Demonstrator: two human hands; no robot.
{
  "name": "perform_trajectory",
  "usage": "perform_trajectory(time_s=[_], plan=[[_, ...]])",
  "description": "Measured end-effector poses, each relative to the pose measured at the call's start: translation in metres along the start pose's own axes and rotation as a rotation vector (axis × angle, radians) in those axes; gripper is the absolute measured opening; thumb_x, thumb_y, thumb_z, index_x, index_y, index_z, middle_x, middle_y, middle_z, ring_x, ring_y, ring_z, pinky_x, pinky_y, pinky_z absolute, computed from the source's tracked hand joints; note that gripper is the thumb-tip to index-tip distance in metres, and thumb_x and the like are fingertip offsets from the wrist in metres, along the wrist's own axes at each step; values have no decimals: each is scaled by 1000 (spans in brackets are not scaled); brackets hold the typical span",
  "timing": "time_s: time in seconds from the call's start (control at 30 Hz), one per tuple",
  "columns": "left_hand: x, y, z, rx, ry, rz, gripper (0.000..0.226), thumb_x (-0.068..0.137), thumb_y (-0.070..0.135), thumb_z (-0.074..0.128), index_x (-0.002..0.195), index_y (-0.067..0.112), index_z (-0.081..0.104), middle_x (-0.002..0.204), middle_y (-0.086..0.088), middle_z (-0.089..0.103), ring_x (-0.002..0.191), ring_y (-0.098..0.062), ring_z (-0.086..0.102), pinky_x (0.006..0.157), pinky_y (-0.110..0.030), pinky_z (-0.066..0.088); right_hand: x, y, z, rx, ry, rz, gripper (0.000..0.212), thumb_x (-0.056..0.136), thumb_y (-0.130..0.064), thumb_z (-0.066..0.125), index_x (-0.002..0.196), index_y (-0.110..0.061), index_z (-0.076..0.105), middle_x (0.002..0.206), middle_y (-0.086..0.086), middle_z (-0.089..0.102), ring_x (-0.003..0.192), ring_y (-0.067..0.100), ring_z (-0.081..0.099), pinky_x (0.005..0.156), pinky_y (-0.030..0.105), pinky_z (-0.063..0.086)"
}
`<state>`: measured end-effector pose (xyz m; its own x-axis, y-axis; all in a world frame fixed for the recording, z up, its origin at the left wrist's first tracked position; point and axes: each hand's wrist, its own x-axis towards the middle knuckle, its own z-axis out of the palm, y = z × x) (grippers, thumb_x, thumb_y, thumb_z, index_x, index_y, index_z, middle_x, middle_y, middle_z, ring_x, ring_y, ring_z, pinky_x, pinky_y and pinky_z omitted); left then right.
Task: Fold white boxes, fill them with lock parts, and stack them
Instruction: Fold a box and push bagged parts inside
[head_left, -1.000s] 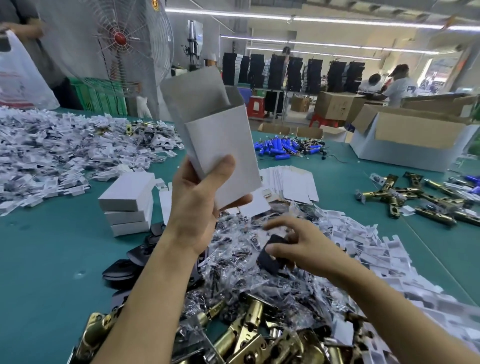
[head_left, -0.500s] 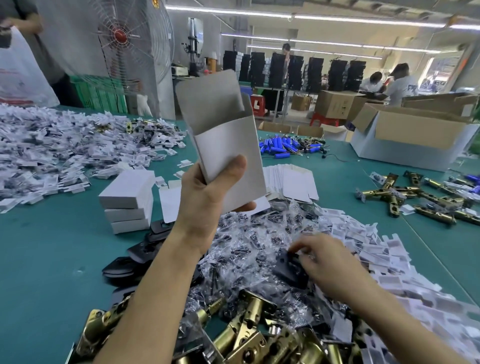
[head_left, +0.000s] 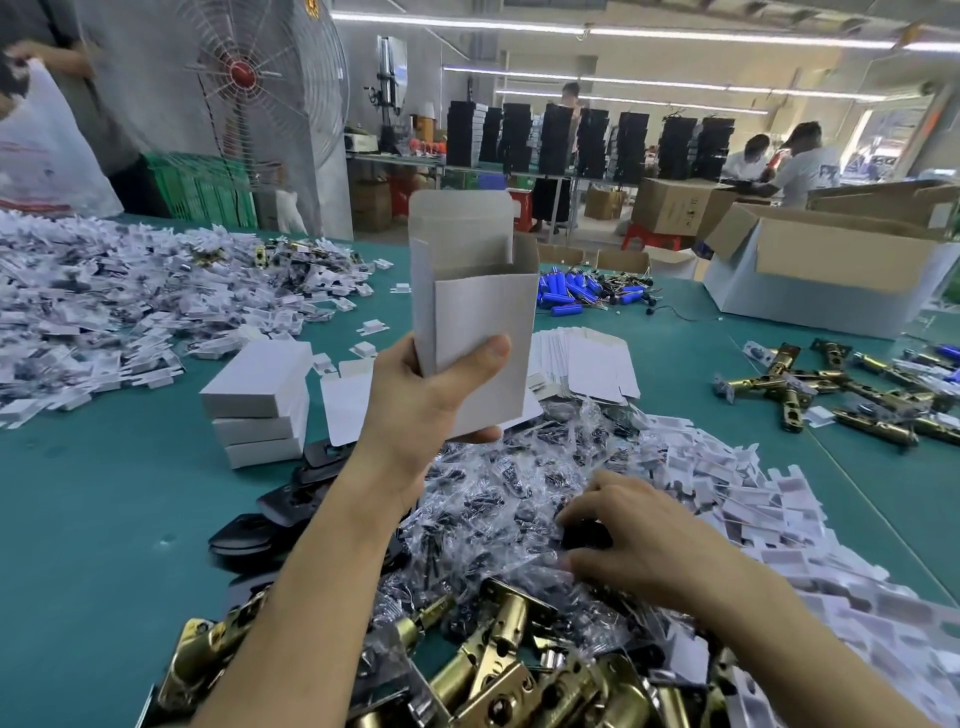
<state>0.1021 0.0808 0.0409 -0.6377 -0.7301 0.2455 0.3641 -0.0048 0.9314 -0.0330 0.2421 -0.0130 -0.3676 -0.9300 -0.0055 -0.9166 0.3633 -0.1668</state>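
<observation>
Upright — white box (head_left: 483, 332) in left hand (head_left: 415, 405).

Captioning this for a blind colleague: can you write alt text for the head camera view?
A left hand holds an open white box upright above a green table, while the right hand grips a black part in a pile of clear bags. Three closed white boxes are stacked to the left; brass latches lie nearest the camera.

bright | ceiling tube lights (head_left: 597, 31) | soft shadows | wide-angle bowed edges
</observation>
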Motion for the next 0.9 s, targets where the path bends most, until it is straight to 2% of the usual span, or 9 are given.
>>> perform_trajectory(time_s=[0.1,0.23,0.3,0.43,0.5,0.6,0.7,0.8,0.9], plan=[[0,-1,0,21,32,-17,45,60,32,93,98,18,73,90,1,75,77,-19,73,48,-34,56,-4,2,2,-51,45,-33,33,90,-54,54,114,-34,65,101,-13,54,97,7,53,88,31,51],[1,-3,0,43,40,-35,45,58,36,84,97,18,72,80,9,74,69,-15,73,46,-32,56,-8,3,4,-86,45,-66,19,91,-42,51,95,-26,61,89,-11,59,82,6,57,78,31,54],[0,-3,-1,51,32,-38,44,57,36,85,95,19,72,81,9,75,70,-16,74,46,-32,56,-8,5,4,-98,39,-94,18,97,-36,47,92,-25,61,85,-11,62,78,4,58,77,30,54],[0,-4,-1,62,33,-31,46,55,38,86,95,21,72,86,7,76,75,-17,75,46,-34,58,-10,15,-1,-38,32,-101,23,103,-36,45,110,-29,66,97,-12,70,88,4,62,83,30,53],[0,-4,-1,68,31,-23,46,54,38,86,94,20,72,87,6,76,74,-17,75,46,-35,58,-13,22,1,-31,108,-80,25,104,-31,41,121,-30,61,99,-11,68,88,5,62,81,30,52],[0,-5,-1,79,7,-10,42,56,37,85,93,20,73,86,4,76,73,-19,75,47,-34,58,-19,28,6,-28,173,-37,35,102,-23,46,135,-32,52,111,-11,67,97,6,62,84,29,53],[0,-6,-3,91,-31,-14,41,58,38,84,92,18,74,84,1,77,71,-19,74,48,-34,58,-27,31,5,-34,206,-27,39,102,-29,46,139,-42,49,116,-19,62,101,4,60,84,28,54],[1,-7,-4,135,-85,-39,41,64,36,86,96,14,73,87,-4,77,75,-22,74,52,-37,60,-27,28,-11,76,244,36,33,98,-24,57,129,-36,62,109,-17,67,89,-2,61,81,20,52],[1,-8,-3,168,-152,-47,37,71,34,87,98,13,73,92,-10,75,76,-24,73,56,-40,62,-28,14,-47,434,530,49,19,87,-12,70,103,-20,75,83,-9,75,69,2,68,65,18,55]])
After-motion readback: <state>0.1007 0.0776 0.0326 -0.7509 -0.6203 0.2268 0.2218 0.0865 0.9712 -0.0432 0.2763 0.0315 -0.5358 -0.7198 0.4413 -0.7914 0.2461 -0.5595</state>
